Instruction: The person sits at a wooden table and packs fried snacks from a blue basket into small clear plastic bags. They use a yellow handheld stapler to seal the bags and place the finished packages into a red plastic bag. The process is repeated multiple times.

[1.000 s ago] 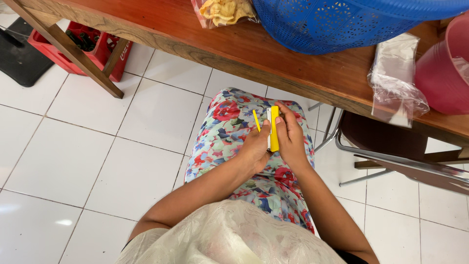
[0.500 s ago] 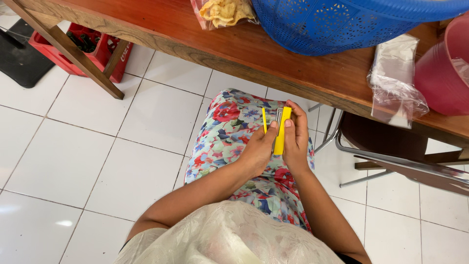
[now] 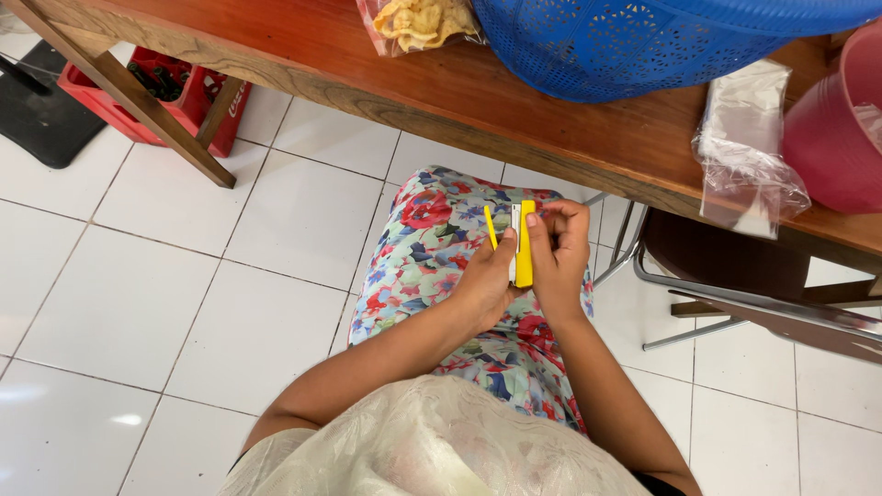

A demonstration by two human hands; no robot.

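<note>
Both your hands sit mid-frame; left hand (image 3: 485,283) grips the yellow stapler (image 3: 524,244), now swung open, seemingly; right hand (image 3: 557,250) pinches its top.

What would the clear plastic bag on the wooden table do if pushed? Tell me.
The plastic bag looks thin and crinkled, so it would probably crumple rather than slide as one piece. It seems light, likely shifting easily. It lies near the table edge, so a push might send it off.
</note>
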